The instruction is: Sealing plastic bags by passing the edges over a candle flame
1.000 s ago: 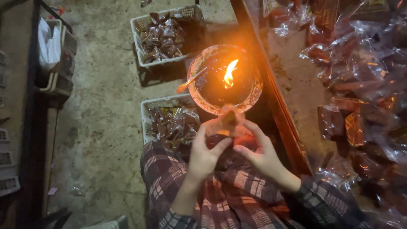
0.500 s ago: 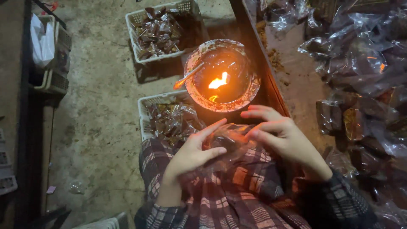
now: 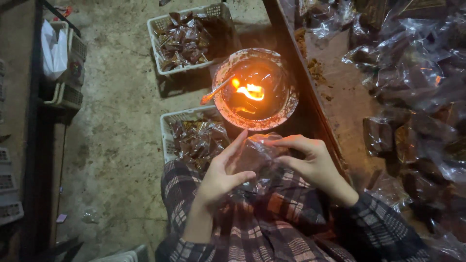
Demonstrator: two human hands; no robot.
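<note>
Both hands, left [image 3: 221,177] and right [image 3: 306,160], pinch a clear packet [image 3: 255,157] over the lap, just below the flame bowl [image 3: 256,90]. Contents unclear, probably dark sweets. Keep fingers behind the edge; present only the open seam to the flame.

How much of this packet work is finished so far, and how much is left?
Done: two white baskets on the floor hold filled packets. In hand: the left hand and right hand hold one clear packet near the flame bowl. Left, by the look of it: many packets piled on the table at right; whether they are sealed I cannot tell.
</note>
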